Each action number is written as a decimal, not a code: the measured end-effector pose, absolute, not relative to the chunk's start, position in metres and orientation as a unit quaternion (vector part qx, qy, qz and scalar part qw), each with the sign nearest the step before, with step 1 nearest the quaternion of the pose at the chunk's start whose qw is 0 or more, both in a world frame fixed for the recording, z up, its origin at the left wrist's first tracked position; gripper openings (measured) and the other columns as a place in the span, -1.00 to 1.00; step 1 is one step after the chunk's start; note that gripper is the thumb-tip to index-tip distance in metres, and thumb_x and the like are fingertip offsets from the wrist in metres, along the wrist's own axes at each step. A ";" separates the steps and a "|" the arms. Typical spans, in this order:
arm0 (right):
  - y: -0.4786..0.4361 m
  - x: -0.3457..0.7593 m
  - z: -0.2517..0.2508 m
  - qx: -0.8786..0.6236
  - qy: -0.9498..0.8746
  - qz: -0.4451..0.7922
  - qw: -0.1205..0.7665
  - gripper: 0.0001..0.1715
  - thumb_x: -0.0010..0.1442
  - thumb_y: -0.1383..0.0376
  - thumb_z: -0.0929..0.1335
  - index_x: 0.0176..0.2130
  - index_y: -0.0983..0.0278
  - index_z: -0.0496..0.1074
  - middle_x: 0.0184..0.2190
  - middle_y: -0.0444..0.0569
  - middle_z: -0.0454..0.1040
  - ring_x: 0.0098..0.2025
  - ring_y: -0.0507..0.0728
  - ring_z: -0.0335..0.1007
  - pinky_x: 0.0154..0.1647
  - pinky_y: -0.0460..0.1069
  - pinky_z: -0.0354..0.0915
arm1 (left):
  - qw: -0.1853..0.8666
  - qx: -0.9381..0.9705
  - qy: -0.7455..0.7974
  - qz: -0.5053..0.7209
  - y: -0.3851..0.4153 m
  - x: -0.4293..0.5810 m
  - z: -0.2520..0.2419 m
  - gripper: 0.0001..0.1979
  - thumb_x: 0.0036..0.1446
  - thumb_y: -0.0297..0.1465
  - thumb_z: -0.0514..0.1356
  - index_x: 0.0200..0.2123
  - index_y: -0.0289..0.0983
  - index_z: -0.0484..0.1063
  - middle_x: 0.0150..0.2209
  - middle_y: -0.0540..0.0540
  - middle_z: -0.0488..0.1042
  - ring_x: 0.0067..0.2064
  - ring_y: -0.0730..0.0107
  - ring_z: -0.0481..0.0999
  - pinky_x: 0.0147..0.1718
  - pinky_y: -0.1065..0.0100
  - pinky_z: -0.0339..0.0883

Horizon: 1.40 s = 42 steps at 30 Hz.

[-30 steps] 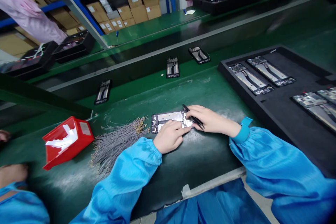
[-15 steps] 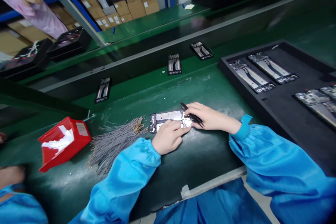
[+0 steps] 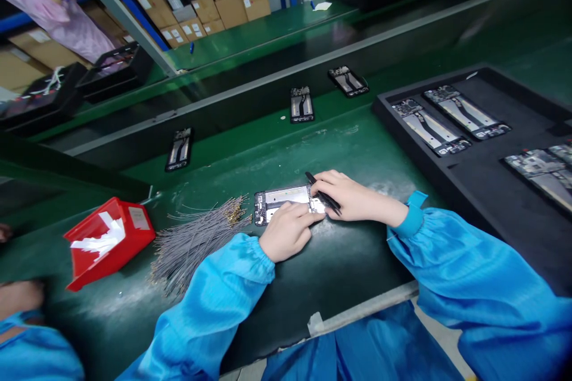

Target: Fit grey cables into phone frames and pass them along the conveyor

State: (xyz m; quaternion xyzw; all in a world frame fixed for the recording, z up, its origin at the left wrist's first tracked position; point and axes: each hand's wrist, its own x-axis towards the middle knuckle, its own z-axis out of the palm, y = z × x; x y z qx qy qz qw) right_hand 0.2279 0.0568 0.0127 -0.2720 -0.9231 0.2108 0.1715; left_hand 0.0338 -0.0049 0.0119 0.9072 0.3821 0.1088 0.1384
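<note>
**Both hands stay on the phone frame**

The left hand [image 3: 286,232] still presses curled fingers on the opened silver-and-black phone frame [image 3: 283,201] lying on the green bench mat [image 3: 348,262]. The right hand [image 3: 351,197] keeps gripping black tweezers [image 3: 322,193] at the frame's right end. The conveyor phone chassis [image 3: 301,104] has drifted right.
</note>
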 end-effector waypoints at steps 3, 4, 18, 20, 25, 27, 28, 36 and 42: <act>0.059 0.228 0.012 -0.272 -0.924 0.215 0.161 -0.64 -0.04 0.38 0.30 -0.16 0.26 0.28 -0.09 0.12 0.24 -0.08 0.25 0.12 -0.11 0.17 0.17 | 0.136 0.907 0.386 0.100 -0.005 0.034 0.012 -0.59 0.03 -0.55 -0.07 -0.06 -0.26 0.35 -0.37 -0.09 0.34 -0.31 0.31 0.29 -0.31 0.29 0.14; 0.059 0.228 0.011 -0.273 -0.923 0.217 0.161 -0.62 -0.04 0.38 0.30 -0.15 0.25 0.27 -0.09 0.11 0.24 -0.07 0.25 0.11 -0.11 0.17 0.17 | 0.134 0.909 0.381 0.102 -0.005 0.033 0.011 -0.59 0.04 -0.54 -0.06 -0.05 -0.26 0.34 -0.37 -0.09 0.34 -0.31 0.31 0.28 -0.31 0.29 0.15; 0.066 0.232 0.007 -0.267 -0.915 0.248 0.174 -0.60 -0.07 0.38 0.34 -0.16 0.23 0.27 -0.12 0.05 0.26 -0.08 0.21 0.12 -0.08 0.13 0.15 | 0.188 0.903 0.356 0.150 0.006 0.008 0.007 -0.61 0.13 -0.50 -0.10 -0.08 -0.23 0.41 -0.43 -0.06 0.25 -0.34 0.41 0.28 -0.31 0.40 0.22; 0.066 0.231 0.006 -0.270 -0.915 0.246 0.170 -0.60 -0.07 0.37 0.35 -0.16 0.22 0.26 -0.13 0.04 0.26 -0.09 0.22 0.12 -0.09 0.13 0.16 | 0.184 0.904 0.355 0.152 0.006 0.009 0.006 -0.61 0.13 -0.50 -0.10 -0.09 -0.24 0.42 -0.44 -0.06 0.25 -0.35 0.40 0.27 -0.31 0.40 0.22; 0.067 0.229 0.008 -0.279 -0.917 0.243 0.149 -0.60 -0.06 0.35 0.35 -0.16 0.22 0.25 -0.13 0.03 0.24 -0.09 0.23 0.11 -0.12 0.12 0.17 | 0.178 0.906 0.350 0.160 0.005 0.009 0.006 -0.61 0.13 -0.49 -0.11 -0.10 -0.26 0.43 -0.45 -0.06 0.24 -0.37 0.41 0.27 -0.33 0.40 0.21; 0.067 0.228 0.009 -0.283 -0.917 0.242 0.143 -0.60 -0.07 0.35 0.35 -0.16 0.22 0.25 -0.14 0.03 0.23 -0.09 0.23 0.10 -0.12 0.12 0.17 | 0.176 0.906 0.349 0.159 0.005 0.009 0.007 -0.61 0.13 -0.49 -0.12 -0.11 -0.27 0.43 -0.45 -0.06 0.24 -0.37 0.40 0.27 -0.33 0.40 0.20; 0.067 0.228 0.009 -0.285 -0.917 0.242 0.140 -0.59 -0.07 0.35 0.36 -0.17 0.22 0.25 -0.14 0.03 0.23 -0.09 0.23 0.10 -0.12 0.12 0.17 | 0.175 0.907 0.349 0.159 0.005 0.010 0.007 -0.61 0.13 -0.49 -0.12 -0.11 -0.27 0.43 -0.46 -0.06 0.24 -0.37 0.40 0.27 -0.33 0.40 0.20; 0.067 0.223 0.013 -0.297 -0.918 0.241 0.105 -0.61 -0.08 0.36 0.36 -0.19 0.20 0.25 -0.12 0.02 0.19 -0.09 0.24 0.07 -0.11 0.16 0.15 | 0.177 0.905 0.347 0.168 0.005 0.010 0.008 -0.60 0.11 -0.50 -0.12 -0.12 -0.29 0.44 -0.48 -0.05 0.23 -0.39 0.40 0.25 -0.37 0.40 0.17; 0.070 0.225 0.014 -0.287 -0.917 0.259 0.095 -0.62 -0.02 0.29 0.35 -0.16 0.20 0.24 -0.09 0.03 0.17 -0.08 0.23 0.06 -0.10 0.15 0.14 | 0.192 0.901 0.350 0.169 0.004 0.010 0.008 -0.61 0.09 -0.50 -0.11 -0.13 -0.29 0.44 -0.48 -0.05 0.25 -0.38 0.40 0.26 -0.35 0.39 0.17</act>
